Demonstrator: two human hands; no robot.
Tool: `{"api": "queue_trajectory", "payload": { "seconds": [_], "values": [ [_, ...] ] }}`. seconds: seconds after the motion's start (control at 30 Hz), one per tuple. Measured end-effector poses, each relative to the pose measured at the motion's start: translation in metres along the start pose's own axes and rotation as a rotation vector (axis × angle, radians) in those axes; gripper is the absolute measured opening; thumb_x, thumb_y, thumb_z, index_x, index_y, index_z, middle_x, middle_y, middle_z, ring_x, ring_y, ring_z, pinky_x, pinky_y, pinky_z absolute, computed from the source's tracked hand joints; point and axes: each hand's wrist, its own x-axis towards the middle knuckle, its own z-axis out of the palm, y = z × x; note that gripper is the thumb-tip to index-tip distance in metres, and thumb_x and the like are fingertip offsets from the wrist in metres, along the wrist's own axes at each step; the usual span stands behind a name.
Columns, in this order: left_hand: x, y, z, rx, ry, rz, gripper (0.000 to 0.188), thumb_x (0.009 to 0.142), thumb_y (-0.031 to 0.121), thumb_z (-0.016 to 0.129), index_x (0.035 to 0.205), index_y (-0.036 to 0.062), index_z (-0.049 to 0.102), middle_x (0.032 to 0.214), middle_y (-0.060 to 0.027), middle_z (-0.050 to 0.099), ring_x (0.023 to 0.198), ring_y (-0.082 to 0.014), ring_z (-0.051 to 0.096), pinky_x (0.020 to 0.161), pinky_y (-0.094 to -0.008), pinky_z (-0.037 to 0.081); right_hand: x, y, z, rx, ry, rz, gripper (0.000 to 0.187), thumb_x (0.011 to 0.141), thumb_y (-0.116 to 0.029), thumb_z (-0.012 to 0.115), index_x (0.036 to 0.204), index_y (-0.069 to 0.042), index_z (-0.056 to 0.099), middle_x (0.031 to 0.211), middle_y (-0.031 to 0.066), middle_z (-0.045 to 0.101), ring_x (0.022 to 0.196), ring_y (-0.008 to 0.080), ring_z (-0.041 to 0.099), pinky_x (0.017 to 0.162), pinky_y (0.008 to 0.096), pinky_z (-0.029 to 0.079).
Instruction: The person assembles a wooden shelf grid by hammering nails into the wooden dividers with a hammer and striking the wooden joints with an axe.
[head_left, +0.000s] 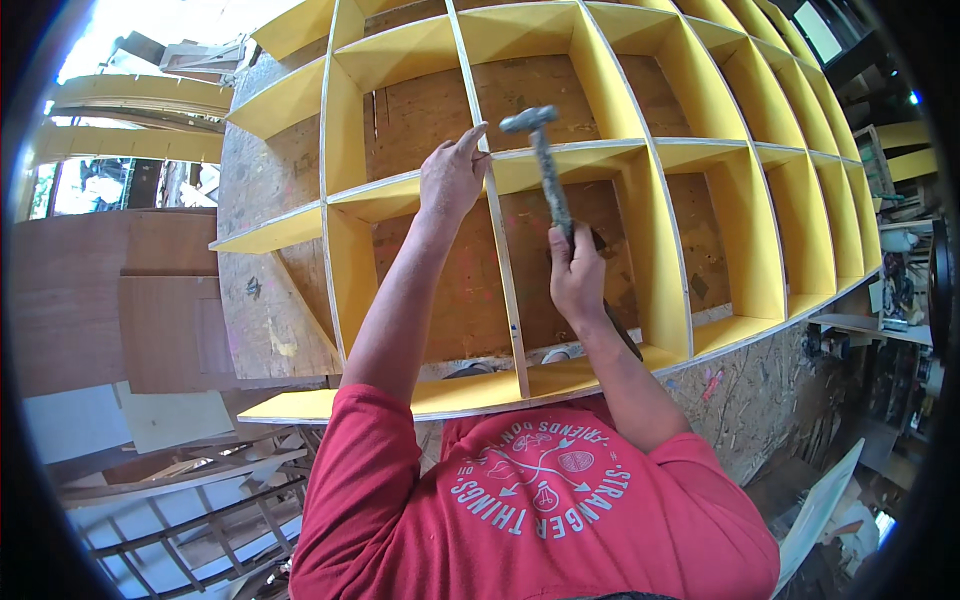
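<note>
My right hand (578,275) is wrapped round the handle of a hammer (551,178). Its metal head is raised a little to the right of my left hand (455,175). The fingers of that hand are closed at the top edge of a long upright rib (500,255), close to where a yellow cross strip (560,160) meets it. Anything pinched between those fingertips is too small to make out. Both the rib and the strip belong to a large yellow wooden grid frame (665,260) with open square cells.
Under the frame lies a worn wooden worktop (265,310). Curved yellow pieces (140,95) are stacked at the far left, above brown boards (165,300). A slatted rack (200,530) stands at the lower left. Cluttered shelves (895,320) line the right side.
</note>
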Motion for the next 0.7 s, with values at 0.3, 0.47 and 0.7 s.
{"api": "queue_trajectory", "payload": {
  "seconds": [0.3,0.47,0.7],
  "values": [
    [-0.011,0.005,0.000,-0.013,-0.020,-0.032,0.057,0.094,0.017,0.079,0.149,0.0121,0.065,0.103,-0.0093,0.081,0.108,-0.0313,0.074,0.096,-0.0454,0.058,0.009,-0.007,-0.012,-0.154,-0.116,0.124,0.028,0.114,-0.032,0.061,0.111,-0.005,0.062,0.079,0.0176,0.070,0.069,0.0428,0.073,0.059,0.0473,0.054],
    [-0.082,0.046,0.040,-0.130,0.272,-0.245,0.073,0.094,0.026,0.079,0.151,-0.0056,0.046,0.125,-0.0282,0.067,0.125,-0.0468,0.064,0.109,-0.0507,0.051,0.017,-0.013,-0.018,0.016,0.197,-0.044,0.023,0.114,-0.027,0.061,0.109,-0.004,0.062,0.087,0.0177,0.073,0.075,0.0402,0.076,0.061,0.0468,0.055],
    [-0.095,0.048,0.053,-0.359,-0.051,-0.478,0.040,0.092,0.007,0.063,0.128,-0.0059,0.048,0.120,-0.0338,0.061,0.116,-0.0545,0.062,0.103,-0.0607,0.051,0.007,0.000,-0.006,-0.156,-0.136,0.087,0.032,0.114,-0.036,0.061,0.107,-0.005,0.060,0.076,0.0220,0.067,0.069,0.0471,0.068,0.060,0.0486,0.053]
  ]
}}
